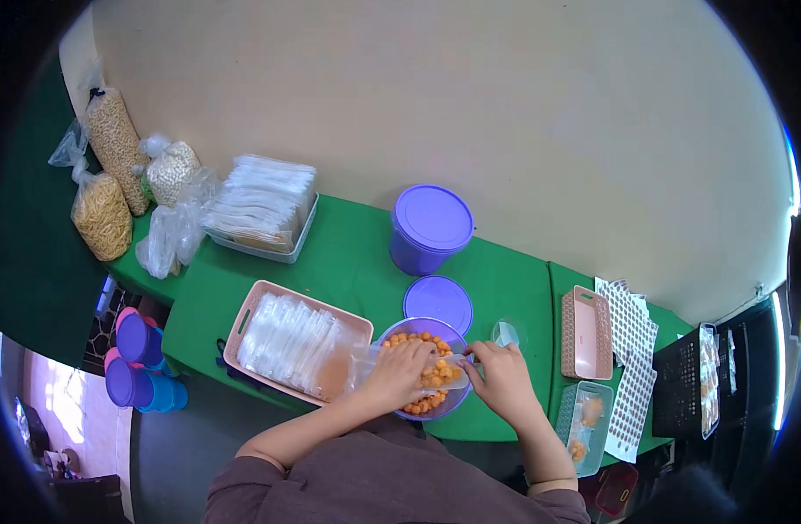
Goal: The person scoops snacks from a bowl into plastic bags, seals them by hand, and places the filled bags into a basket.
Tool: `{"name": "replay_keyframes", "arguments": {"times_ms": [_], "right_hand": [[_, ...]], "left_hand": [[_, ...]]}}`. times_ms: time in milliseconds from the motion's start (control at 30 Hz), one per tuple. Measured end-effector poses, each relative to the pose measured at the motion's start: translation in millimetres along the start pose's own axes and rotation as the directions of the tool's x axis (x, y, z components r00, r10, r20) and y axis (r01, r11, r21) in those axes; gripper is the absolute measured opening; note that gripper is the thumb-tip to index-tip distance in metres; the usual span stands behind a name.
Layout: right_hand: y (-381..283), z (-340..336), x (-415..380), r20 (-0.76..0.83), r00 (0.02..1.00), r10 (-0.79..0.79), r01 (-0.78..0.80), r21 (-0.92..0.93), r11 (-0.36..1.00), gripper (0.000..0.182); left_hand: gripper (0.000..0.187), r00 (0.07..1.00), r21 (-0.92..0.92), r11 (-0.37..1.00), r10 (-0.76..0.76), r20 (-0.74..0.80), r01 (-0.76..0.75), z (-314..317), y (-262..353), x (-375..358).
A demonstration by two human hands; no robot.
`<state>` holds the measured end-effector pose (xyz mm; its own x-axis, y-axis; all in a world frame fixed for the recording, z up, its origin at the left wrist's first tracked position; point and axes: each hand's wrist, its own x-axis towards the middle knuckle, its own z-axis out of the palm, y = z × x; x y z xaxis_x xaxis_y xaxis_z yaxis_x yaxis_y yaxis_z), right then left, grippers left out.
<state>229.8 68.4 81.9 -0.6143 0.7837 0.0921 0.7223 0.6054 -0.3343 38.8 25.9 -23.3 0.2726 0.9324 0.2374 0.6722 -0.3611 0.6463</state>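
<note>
A purple tub (462, 400) holds round orange snack balls (424, 405). Above its mouth is a small clear plastic bag (457, 377) with some of the orange balls inside. My left hand (402, 374) is closed on the left part of this bag, its fingers over the tub. At the bag's right end my right hand (502, 377) has thumb and forefinger pinched together on the edge. Just left of my left hand, a pink basket (243, 356) holds a row of flat clear bags (291, 342).
A purple lid (438, 305) and a lidded purple bucket (431, 231) stand behind the tub. A small clear dish (508, 333) sits at the right. Farther right are a pink basket (587, 332), a green basket (584, 428) with filled bags, and sticker sheets (632, 384). Stacked packets (265, 196) stand back left.
</note>
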Motion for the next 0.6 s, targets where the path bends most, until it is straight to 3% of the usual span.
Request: {"name": "replay_keyframes", "arguments": {"times_ms": [67, 267, 333, 367, 433, 500, 533, 600], "right_hand": [[-14.4, -9.2, 0.6, -0.006, 0.999, -0.043, 0.040, -0.271, 0.962, 0.013], [-44.0, -25.6, 3.6, 0.030, 1.000, -0.007, 0.021, -0.510, 0.860, 0.016], [-42.8, -29.8, 5.4, -0.040, 0.999, 0.015, -0.034, -0.536, 0.844, 0.016], [-40.9, -32.2, 6.0, -0.108, 0.993, 0.039, -0.093, -0.555, 0.826, 0.016], [-21.9, -22.8, 11.5, -0.057, 0.998, 0.029, -0.055, -0.520, 0.852, 0.016], [2.0, 7.4, 19.4, -0.007, 1.000, 0.022, -0.022, -0.479, 0.877, 0.016], [16.3, 31.8, 21.6, 0.023, 0.999, -0.035, 0.042, -0.398, 0.916, 0.015], [38.1, 77.7, 23.3, 0.046, 0.994, -0.099, 0.109, -0.313, 0.944, 0.014]], "left_hand": [[0.066, 0.999, -0.072, 0.997, 0.009, -0.032, -0.011, 3.4, 6.2, -2.5], [0.064, 0.985, -0.182, 0.983, -0.008, -0.171, -0.024, 6.5, 11.8, -4.9], [0.061, 0.971, -0.176, 0.984, -0.010, -0.239, -0.033, 3.3, 6.8, -4.3], [0.057, 0.967, -0.260, 0.965, -0.094, -0.235, 0.030, -1.3, 0.5, -3.4], [0.054, 0.958, -0.347, 0.933, -0.180, -0.224, 0.094, -16.1, -8.0, -2.6], [0.048, 0.882, -0.465, 0.857, -0.380, -0.279, 0.223, -35.1, -13.3, -3.9], [0.048, 0.881, -0.466, 0.856, -0.382, -0.278, 0.224, -39.1, -19.2, -4.5], [0.047, 0.837, -0.410, 0.903, -0.320, -0.444, 0.128, -45.2, -30.4, -5.4]]}}
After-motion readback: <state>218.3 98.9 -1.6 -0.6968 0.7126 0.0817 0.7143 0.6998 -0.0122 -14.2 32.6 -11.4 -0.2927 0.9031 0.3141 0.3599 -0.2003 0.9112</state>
